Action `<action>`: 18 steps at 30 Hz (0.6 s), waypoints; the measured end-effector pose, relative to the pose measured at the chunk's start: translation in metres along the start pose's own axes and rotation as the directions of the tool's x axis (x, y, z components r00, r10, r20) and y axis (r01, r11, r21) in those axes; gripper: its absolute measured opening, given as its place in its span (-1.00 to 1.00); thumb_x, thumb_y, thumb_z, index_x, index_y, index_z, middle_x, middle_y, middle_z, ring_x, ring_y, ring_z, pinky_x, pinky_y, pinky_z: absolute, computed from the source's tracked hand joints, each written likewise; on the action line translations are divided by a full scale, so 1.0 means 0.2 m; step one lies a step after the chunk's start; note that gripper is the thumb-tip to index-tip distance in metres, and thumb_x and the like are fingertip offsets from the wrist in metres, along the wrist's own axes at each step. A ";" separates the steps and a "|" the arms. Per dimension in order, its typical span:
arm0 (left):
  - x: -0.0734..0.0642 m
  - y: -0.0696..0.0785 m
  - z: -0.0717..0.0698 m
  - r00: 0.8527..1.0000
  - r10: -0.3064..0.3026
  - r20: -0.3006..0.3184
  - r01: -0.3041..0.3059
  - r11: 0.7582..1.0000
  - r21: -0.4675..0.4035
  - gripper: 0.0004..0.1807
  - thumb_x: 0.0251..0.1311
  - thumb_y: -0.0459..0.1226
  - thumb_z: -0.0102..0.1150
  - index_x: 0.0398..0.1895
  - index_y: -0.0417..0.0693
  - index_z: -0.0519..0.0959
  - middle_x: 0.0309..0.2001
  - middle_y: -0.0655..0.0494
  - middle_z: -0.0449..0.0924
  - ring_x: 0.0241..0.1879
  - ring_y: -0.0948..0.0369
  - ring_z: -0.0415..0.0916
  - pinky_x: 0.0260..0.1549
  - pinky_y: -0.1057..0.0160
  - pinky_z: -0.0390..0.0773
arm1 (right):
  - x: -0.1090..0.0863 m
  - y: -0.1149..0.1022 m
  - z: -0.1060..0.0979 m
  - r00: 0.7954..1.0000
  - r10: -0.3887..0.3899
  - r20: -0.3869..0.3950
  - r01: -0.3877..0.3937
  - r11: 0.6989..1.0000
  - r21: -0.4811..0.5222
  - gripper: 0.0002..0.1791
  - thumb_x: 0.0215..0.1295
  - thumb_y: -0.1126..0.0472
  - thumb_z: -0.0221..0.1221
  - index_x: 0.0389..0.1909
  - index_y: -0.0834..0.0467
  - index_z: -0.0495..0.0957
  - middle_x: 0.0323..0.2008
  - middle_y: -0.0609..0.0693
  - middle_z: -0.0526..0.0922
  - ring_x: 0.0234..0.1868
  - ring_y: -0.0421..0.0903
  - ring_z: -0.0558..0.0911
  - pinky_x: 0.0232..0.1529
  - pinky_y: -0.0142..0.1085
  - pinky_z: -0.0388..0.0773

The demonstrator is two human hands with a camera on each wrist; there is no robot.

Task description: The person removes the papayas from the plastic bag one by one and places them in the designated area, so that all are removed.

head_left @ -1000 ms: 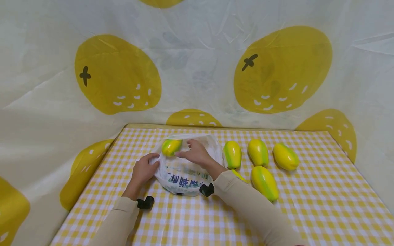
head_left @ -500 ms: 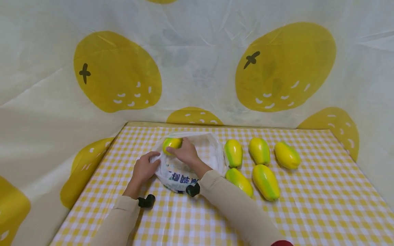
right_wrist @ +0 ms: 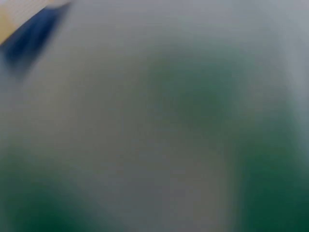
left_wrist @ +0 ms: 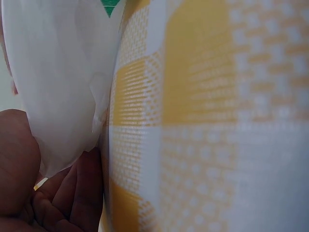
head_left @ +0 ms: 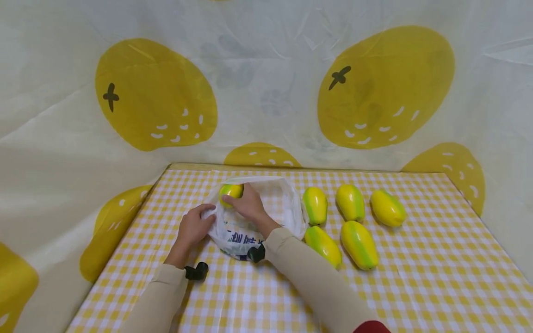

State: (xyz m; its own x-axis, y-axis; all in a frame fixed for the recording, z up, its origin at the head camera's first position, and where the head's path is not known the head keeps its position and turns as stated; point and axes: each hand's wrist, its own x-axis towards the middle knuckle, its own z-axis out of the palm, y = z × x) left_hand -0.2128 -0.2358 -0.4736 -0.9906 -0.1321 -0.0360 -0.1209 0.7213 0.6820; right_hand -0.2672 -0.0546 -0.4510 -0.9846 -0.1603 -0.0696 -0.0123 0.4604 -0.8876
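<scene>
A white plastic bag [head_left: 296, 210] with dark printed characters lies with its mouth spread wide in the head view. My left hand [head_left: 193, 227] is at the bag's left rim; in the left wrist view, the bag's edge [left_wrist: 60, 96] runs between thumb and fingers [left_wrist: 87, 193]. Inside the bag, toward its back left, my right hand [head_left: 250, 204] grips a yellow-green papaya [head_left: 230, 190], with the thumb across its near side. The hand covers the fruit's right end. Blurred bag film [right_wrist: 145, 121] fills most of the right wrist view.
Right of the bag, several more papayas [head_left: 350, 203] lie on the yellow checked tablecloth [head_left: 437, 259]. The nearest one [head_left: 322, 247] lies beside the right forearm [head_left: 308, 273]. A fruit-printed curtain [head_left: 266, 101] hangs behind the table's back edge.
My right hand has moved left and closed round the papaya in the bag. Its forearm has swung left, uncovering the nearest papaya outside. The left hand stays at the rim.
</scene>
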 end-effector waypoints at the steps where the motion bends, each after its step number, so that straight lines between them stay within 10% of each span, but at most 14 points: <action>1: 0.00 0.00 0.00 1.000 0.001 0.001 -0.001 1.000 -0.003 -0.57 0.41 -0.14 0.16 0.29 -0.01 0.62 0.38 -0.20 0.55 0.36 -0.19 0.50 0.30 -0.20 0.48 | 0.01 0.00 0.01 1.000 0.000 -0.002 0.000 1.000 -0.001 -0.17 0.30 -0.19 0.36 0.42 0.19 0.34 0.18 0.14 0.62 0.03 0.03 0.61 0.14 -0.11 0.58; 18: -0.01 -0.01 -0.01 1.000 0.022 0.004 -0.022 1.000 0.019 -0.58 0.40 -0.14 0.16 0.27 -0.01 0.64 0.32 -0.23 0.61 0.29 -0.20 0.57 0.22 -0.20 0.55 | 0.02 -0.02 0.02 1.000 0.001 -0.001 -0.001 1.000 -0.008 -0.23 0.21 -0.06 0.46 0.36 0.14 0.41 0.12 0.09 0.66 -0.03 0.01 0.62 0.08 -0.15 0.61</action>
State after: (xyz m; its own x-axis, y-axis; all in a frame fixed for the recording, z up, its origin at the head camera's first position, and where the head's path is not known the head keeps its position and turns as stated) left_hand -0.2113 -0.2382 -0.4729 -0.9933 -0.1134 -0.0237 -0.1000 0.7366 0.6689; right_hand -0.2703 -0.0601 -0.4500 -0.9848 -0.1586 -0.0703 -0.0122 0.4676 -0.8838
